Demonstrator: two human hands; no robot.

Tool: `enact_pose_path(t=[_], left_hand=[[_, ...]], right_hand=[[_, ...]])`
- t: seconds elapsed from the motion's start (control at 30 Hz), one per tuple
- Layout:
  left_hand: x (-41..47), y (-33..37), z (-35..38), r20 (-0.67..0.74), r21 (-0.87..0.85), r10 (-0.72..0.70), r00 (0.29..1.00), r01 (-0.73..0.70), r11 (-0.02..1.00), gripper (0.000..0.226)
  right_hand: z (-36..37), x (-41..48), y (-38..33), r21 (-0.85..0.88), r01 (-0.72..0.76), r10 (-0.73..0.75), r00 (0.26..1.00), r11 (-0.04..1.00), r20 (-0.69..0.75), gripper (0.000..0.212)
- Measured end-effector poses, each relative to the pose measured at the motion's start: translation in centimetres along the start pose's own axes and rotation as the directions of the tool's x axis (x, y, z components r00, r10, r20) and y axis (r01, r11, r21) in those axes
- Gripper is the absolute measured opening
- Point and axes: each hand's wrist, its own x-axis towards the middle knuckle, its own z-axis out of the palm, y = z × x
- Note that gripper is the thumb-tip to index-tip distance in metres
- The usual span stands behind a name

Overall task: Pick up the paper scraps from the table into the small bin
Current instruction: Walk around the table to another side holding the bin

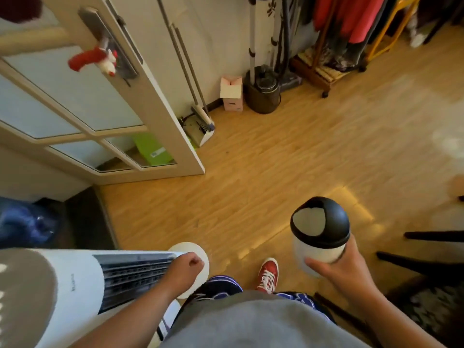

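The right hand (336, 266) grips the small bin (319, 234) around its white lower body, fingers wrapped on the near side, and holds it upright in the air at about four o'clock in the view. The bin has a black domed lid with a pale swing flap facing up and toward the camera. The left hand (187, 268) sits at about seven o'clock, curled into a loose fist; whether anything is inside it cannot be told. It hangs over the round white base (200, 249) of a white tower fan (75, 282), which fills the lower left. A red sneaker (268, 273) with white laces stands on the wooden floor (276, 172) between the two hands. At twelve o'clock a pink carton (231, 92) and a dark garment steamer (262, 94) stand against the wall, with a broom and dustpan (200, 126) just to their left, beside a glass-panelled door (82, 104). No paper scraps or table show here.
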Motion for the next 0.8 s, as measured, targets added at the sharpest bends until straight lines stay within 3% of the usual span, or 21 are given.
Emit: enact_pose_path(t=[0.23, 0.33, 0.6, 0.8], left_hand=[[6.3, 2.2, -3.2, -0.046, -0.020, -0.149, 0.988, 0.149, 0.989, 0.025], [11.1, 4.8, -5.2, -0.017, -0.004, -0.139, 0.990, 0.139, 0.990, 0.027], [26.1, 20.7, -11.9, 0.073, 0.133, 0.013, 0.997, -0.023, 0.991, 0.018], [33.3, 38.1, -10.0, 0.240, 0.330, 0.225, 0.944, -0.297, 0.896, 0.017]], right_hand=[[0.4, 11.7, -6.3, -0.036, 0.077, -0.076, 0.997, 0.996, 0.020, 0.098], [0.4, 16.3, -8.2, -0.043, 0.085, -0.085, 0.996, 0.995, -0.002, 0.096], [-3.9, 23.1, -9.8, 0.053, -0.017, 0.028, 0.976, 0.998, -0.217, 0.100], [-8.7, 22.1, -7.8, 0.202, -0.175, 0.247, 0.874, 0.964, -0.419, 0.100]])
